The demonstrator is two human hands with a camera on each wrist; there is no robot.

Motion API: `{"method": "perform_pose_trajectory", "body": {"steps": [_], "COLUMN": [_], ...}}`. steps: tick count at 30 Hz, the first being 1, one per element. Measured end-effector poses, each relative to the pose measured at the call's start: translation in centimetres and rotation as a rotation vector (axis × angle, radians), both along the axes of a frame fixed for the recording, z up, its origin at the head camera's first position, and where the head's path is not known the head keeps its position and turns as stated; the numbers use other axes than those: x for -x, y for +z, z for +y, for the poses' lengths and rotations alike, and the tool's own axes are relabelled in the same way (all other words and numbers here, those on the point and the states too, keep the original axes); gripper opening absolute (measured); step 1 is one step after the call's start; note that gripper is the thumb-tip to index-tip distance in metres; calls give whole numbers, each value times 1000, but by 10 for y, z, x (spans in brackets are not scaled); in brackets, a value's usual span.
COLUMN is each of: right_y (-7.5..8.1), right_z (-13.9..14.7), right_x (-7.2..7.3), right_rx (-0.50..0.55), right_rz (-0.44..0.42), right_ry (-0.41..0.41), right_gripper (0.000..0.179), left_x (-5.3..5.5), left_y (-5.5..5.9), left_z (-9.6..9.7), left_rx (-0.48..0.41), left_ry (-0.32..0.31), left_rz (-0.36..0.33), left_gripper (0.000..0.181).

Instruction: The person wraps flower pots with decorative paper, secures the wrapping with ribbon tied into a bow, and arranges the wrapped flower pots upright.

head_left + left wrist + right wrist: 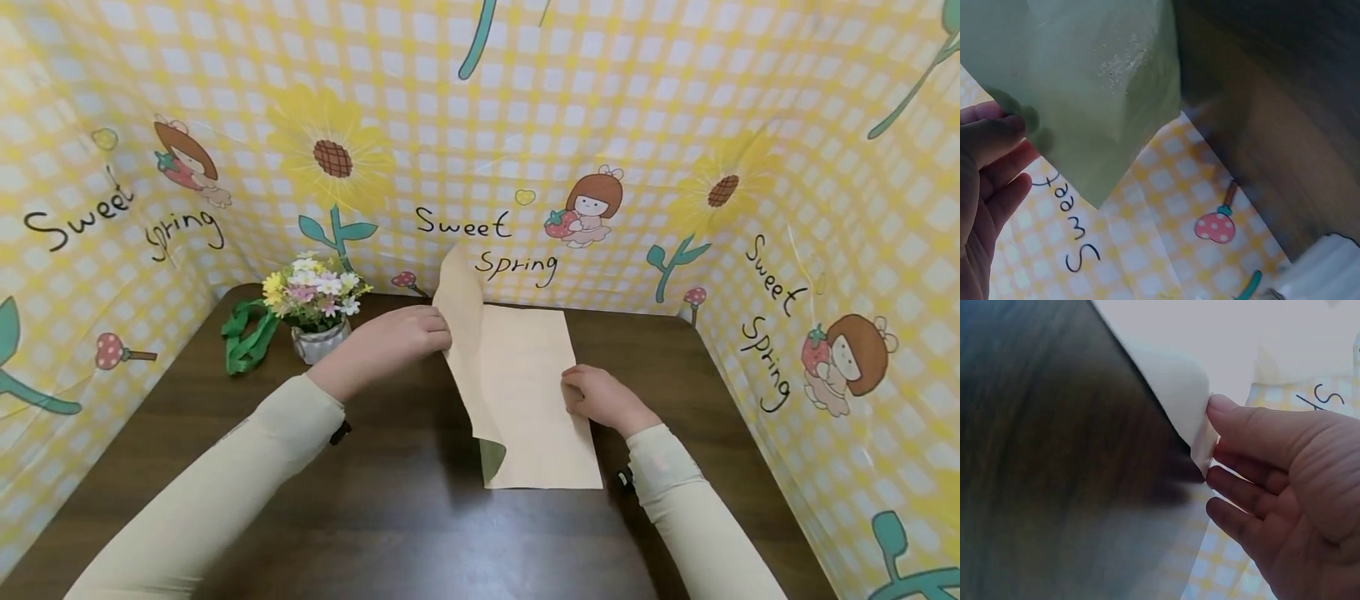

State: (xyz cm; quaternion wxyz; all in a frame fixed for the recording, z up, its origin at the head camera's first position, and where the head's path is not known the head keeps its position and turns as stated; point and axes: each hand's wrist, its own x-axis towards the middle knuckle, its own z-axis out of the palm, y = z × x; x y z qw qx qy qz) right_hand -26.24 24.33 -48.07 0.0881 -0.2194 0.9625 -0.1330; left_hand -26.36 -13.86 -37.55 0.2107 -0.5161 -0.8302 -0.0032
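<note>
1. The two-toned sheet of paper (pixel 525 400), cream on one face and green on the other, is between the hands on the dark brown table (pixel 360 517). Its right part lies mostly flat; its left part stands up in a bent flap, and green shows at the near end below it.

2. The left hand (pixel 411 332) pinches the flap's outer edge between thumb and fingers. In the left wrist view, the lower fingers sit just beside the edge, and pale flecks mark the green face.

3. The right hand (pixel 602 400) nips the sheet's right edge, thumb on the cream face and forefinger behind; the lowest finger stands apart from the paper. That edge curls up slightly at the grip.

4. The sheet looks very light and thin, limp enough to bow under its own weight yet likely to hold a crease. Its smooth face may slide easily on the table, and a hard tug could tear or wrinkle it.

5. The best hold is probably a gentle pinch at edges or corners, with flat fingers steadying the broad part.

6. Near the back left, a pot of flowers (pixel 321 343) and a green ribbon (pixel 251 340) stand apart from the sheet.
</note>
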Motion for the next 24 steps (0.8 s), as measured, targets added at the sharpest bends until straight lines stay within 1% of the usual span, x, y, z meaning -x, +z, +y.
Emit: {"method": "perform_pose_trajectory", "body": {"steps": [3,6,8,11,12,15,18,20,24], "right_y": [2,6,8,8,7,4,3,4,5], "right_z": [1,1,0,0,0,2,3,3,3], "right_x": [0,-1,-1,-1,-1,1,2,2,2], "right_rx": [-8,-23,-22,-21,-20,-19,-18,-15,-8], "right_rz": [-7,-12,-20,-21,-19,-16,-17,-16,-24], "right_ry": [-1,12,6,2,2,5,6,9,13], "right_gripper": [52,52,53,54,55,54,54,53,53], "left_x": [-4,-7,-8,-9,-9,-9,-8,-7,-3], "left_y": [-3,-9,-14,-22,-25,-33,-41,-46,-55], "left_z": [-11,-21,-28,-36,-38,-45,-51,-56,-65], "left_rx": [-6,-5,-7,-5,3,39,77,92,91], "left_ry": [-2,16,22,20,19,39,68,84,130], "left_rz": [-40,-90,-121,-127,-116,-86,-94,-118,-205], "left_gripper": [25,25,25,24,23,21,19,18,19]}}
